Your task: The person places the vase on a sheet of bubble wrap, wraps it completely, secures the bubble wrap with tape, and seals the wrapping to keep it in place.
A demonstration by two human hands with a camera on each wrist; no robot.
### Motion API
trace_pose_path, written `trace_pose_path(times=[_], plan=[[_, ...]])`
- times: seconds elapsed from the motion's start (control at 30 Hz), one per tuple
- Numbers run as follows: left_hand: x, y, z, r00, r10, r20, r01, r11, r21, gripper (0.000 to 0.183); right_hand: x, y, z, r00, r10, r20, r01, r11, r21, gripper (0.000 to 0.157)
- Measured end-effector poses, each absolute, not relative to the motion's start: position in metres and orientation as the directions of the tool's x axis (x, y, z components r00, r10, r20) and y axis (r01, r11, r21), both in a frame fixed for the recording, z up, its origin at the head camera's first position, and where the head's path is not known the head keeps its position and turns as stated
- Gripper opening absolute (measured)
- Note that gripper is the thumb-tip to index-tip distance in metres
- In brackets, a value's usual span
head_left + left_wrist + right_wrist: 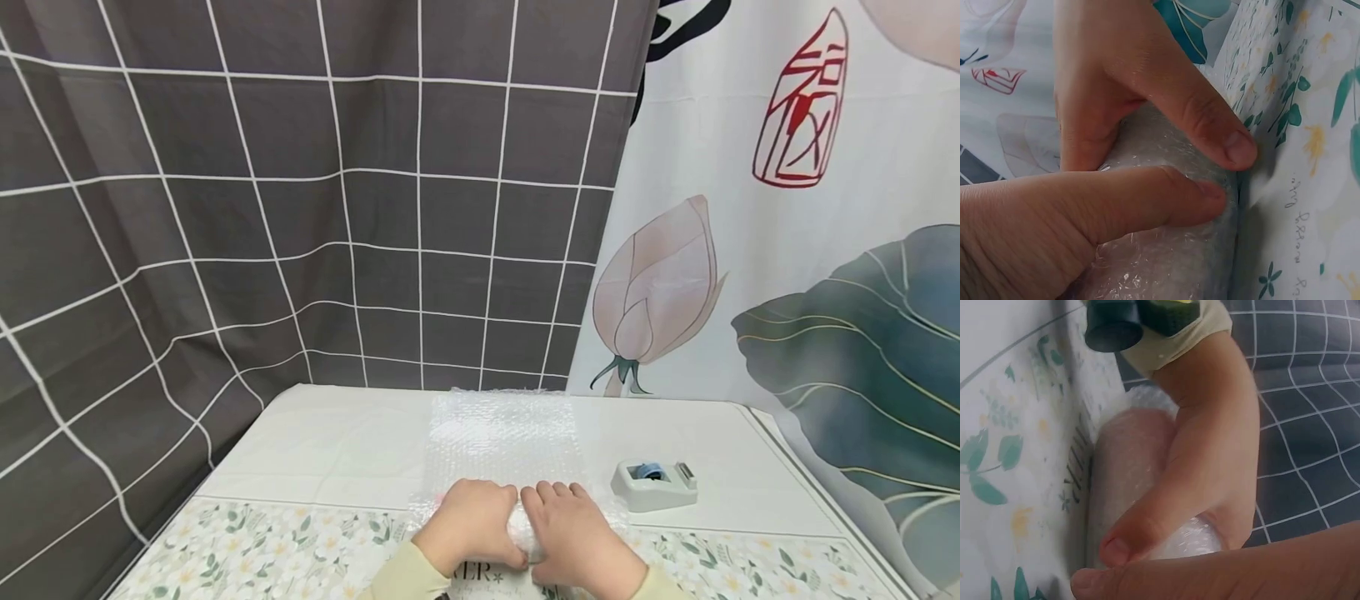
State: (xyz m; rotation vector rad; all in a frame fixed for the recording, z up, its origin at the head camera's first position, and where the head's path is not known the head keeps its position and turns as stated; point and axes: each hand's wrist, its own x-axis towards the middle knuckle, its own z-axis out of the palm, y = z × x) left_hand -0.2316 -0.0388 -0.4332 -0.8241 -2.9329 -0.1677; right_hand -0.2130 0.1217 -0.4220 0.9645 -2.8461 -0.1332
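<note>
A cylinder-shaped bundle rolled in bubble wrap (520,528) lies crosswise at the near side of the table, pinkish through the clear layers in the right wrist view. My left hand (476,521) grips its left part, thumb on the near side and fingers over the top. Close beside it, my right hand (573,533) holds the bundle in the same way. In the left wrist view both thumbs press the near side of the wrap (1154,265), low by the tablecloth. From the bundle a flat bubble wrap sheet (502,442) stretches to the table's back edge. The wrapped item's kind is hidden.
A white tape dispenser (655,486) with a blue roll stands right of the sheet. The table bears a white cloth with a floral band (277,542). Behind hang a dark grid curtain (450,208) and a white flower-print curtain (675,275).
</note>
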Motion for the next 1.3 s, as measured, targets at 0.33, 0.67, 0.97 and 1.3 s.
trace_pose_path(times=[0.33,0.67,0.97,1.3], plan=[[-0.231,-0.042,-0.429,-0.857,0.509,0.083,0.516,0.849,0.117,0.063,-0.221,0.121,-0.428,-0.773,-0.624,0.113,-0.612,0.781,0.125,0.074],[-0.231,-0.043,-0.428,-0.853,0.515,0.085,0.521,0.851,0.065,0.094,-0.223,0.121,-0.425,-0.758,-0.633,0.155,-0.623,0.774,0.117,0.069],[-0.218,-0.036,-0.423,-0.813,0.556,0.175,0.549,0.831,-0.092,0.091,-0.224,0.126,-0.425,-0.798,-0.596,0.09,-0.6,0.8,-0.029,0.064],[-0.211,-0.029,-0.422,-0.821,0.566,0.074,0.563,0.824,-0.066,0.092,-0.229,0.133,-0.425,-0.817,-0.576,0.003,-0.569,0.806,-0.164,0.067]])
